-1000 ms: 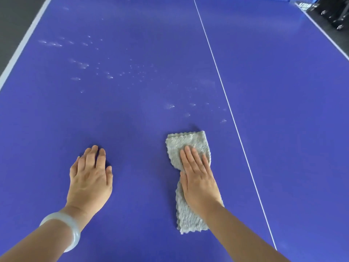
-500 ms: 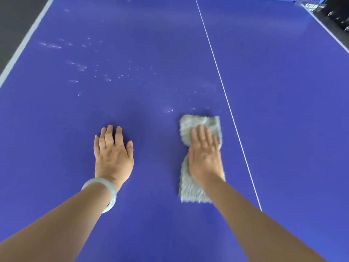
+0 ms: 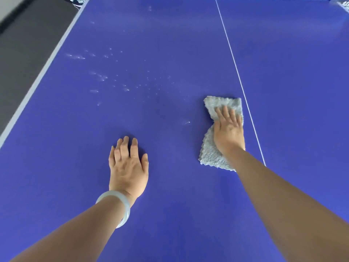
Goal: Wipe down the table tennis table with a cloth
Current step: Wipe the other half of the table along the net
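My right hand (image 3: 229, 133) lay flat on the cloth (image 3: 208, 152), its fingers (image 3: 225, 112) straight and close together, pressing down and gripping nothing. The cloth was on the table (image 3: 170, 35), just left of the white line (image 3: 236, 67), with its far end showing past my fingertips and its near end bunched beside my wrist. My left hand (image 3: 128, 167) rested palm-down on the bare blue surface, well apart from the cloth, fingers relaxed and holding nothing; a pale bangle (image 3: 120, 205) sat on that wrist. Pale spots (image 3: 103, 77) were scattered farther out and to the left, so I judged the wiping far from finished. The cloth looked soft, nubbly and light, pinched narrow under my palm. I judged it would fold or roll on itself if I pushed only from the heel of my hand. The better hold, I thought, was a spread palm over its middle, with fingers reaching toward the leading edge to keep it flat. The table looked smooth and hard, so the cloth should slide easily under even pressure.
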Available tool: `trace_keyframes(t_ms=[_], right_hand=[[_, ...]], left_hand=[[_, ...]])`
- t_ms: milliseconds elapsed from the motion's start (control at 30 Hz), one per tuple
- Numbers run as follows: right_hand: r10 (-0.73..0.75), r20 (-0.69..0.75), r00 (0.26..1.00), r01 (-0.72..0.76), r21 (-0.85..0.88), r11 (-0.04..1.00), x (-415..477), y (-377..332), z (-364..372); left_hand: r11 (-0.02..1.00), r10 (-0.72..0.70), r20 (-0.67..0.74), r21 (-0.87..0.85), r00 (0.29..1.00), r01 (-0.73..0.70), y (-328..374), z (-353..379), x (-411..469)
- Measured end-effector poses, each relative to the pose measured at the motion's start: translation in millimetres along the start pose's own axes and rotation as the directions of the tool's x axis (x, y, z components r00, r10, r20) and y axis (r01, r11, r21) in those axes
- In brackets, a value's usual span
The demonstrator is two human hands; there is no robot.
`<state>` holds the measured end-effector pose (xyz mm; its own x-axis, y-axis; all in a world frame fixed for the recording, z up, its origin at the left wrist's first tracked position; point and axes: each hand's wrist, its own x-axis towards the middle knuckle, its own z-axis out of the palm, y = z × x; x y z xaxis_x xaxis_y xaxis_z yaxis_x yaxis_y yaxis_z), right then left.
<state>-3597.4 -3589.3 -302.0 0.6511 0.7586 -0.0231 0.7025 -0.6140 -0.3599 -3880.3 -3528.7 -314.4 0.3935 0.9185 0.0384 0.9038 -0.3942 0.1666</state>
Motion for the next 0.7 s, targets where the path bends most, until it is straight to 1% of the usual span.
trace_keyframes(t_ms=[33,67,100,133,167,200,233,267,300,333,367,400,433,467,500,533,567,600,633,667,700], right_hand=[[-0.134,0.039,0.99,0.135,-0.024,0.99,-11,-16,9],[-0.282,0.091,0.955,0.289,-0.067,0.955,-29,-28,17],[-0.408,0.158,0.899,0.426,-0.104,0.899,-49,-33,22],[-0.503,0.21,0.838,0.532,-0.113,0.839,-66,-29,23],[-0.562,0.239,0.792,0.596,-0.102,0.796,-75,-19,21],[-0.581,0.242,0.777,0.614,-0.088,0.785,-72,-6,16],[-0.551,0.218,0.805,0.579,-0.085,0.811,-62,5,12],[-0.464,0.175,0.868,0.483,-0.085,0.871,-47,11,8],[-0.329,0.117,0.937,0.339,-0.079,0.937,-29,11,5],[-0.17,0.057,0.984,0.173,-0.047,0.984,-10,6,2],[-0.028,0.005,1.0,0.028,-0.007,1.0,7,-5,4],[0.058,-0.016,0.998,-0.057,0.018,0.998,19,-21,7],[0.068,-0.008,0.998,-0.068,0.007,0.998,24,-39,13],[0.008,0.015,1.0,-0.007,-0.025,1.0,22,-56,20],[-0.119,0.045,0.992,0.122,-0.065,0.99,12,-70,27],[-0.274,0.091,0.958,0.283,-0.108,0.953,-6,-80,35],[-0.413,0.154,0.898,0.435,-0.161,0.886,-29,-84,40],[-0.52,0.216,0.827,0.558,-0.19,0.808,-53,-78,42],[-0.593,0.258,0.763,0.641,-0.178,0.746,-72,-65,40],[-0.622,0.286,0.729,0.675,-0.144,0.724,-82,-50,35],[-0.626,0.295,0.722,0.68,-0.135,0.721,-80,-34,27]], left_hand=[[1.0,-0.003,0.004,-0.003,1.0,0.003,0,0,0],[1.0,-0.007,0.004,-0.005,1.0,0.007,0,0,0],[1.0,-0.01,0.001,-0.006,1.0,0.01,0,0,0],[1.0,-0.011,-0.001,-0.01,1.0,0.011,0,-1,0],[1.0,-0.011,-0.002,-0.014,1.0,0.011,0,-1,0],[1.0,-0.01,-0.004,-0.015,1.0,0.01,1,-1,0],[1.0,-0.009,-0.007,-0.015,1.0,0.009,0,-1,0],[1.0,-0.01,-0.008,-0.015,1.0,0.01,0,-1,0],[1.0,-0.009,-0.006,-0.015,1.0,0.009,0,-1,0],[1.0,-0.007,-0.004,-0.009,1.0,0.007,-1,0,0],[1.0,-0.003,-0.004,-0.001,1.0,0.003,-1,0,0],[1.0,0.001,-0.002,0.004,1.0,-0.001,-1,0,0],[1.0,0.002,0.002,0.003,1.0,-0.002,-2,-1,1],[1.0,0.003,0.007,0.0,1.0,-0.003,-2,-1,1],[1.0,0.003,0.01,-0.002,1.0,-0.003,-2,-1,1],[1.0,0.002,0.012,-0.003,1.0,-0.002,-3,-2,1],[1.0,0.002,0.016,-0.005,1.0,-0.002,-3,-3,1],[1.0,0.002,0.019,-0.011,1.0,-0.002,-3,-3,1],[1.0,0.003,0.02,-0.019,1.0,-0.002,-2,-4,1],[1.0,0.003,0.017,-0.023,1.0,-0.002,-2,-4,1],[1.0,0.003,0.014,-0.021,1.0,-0.002,-3,-4,0]])
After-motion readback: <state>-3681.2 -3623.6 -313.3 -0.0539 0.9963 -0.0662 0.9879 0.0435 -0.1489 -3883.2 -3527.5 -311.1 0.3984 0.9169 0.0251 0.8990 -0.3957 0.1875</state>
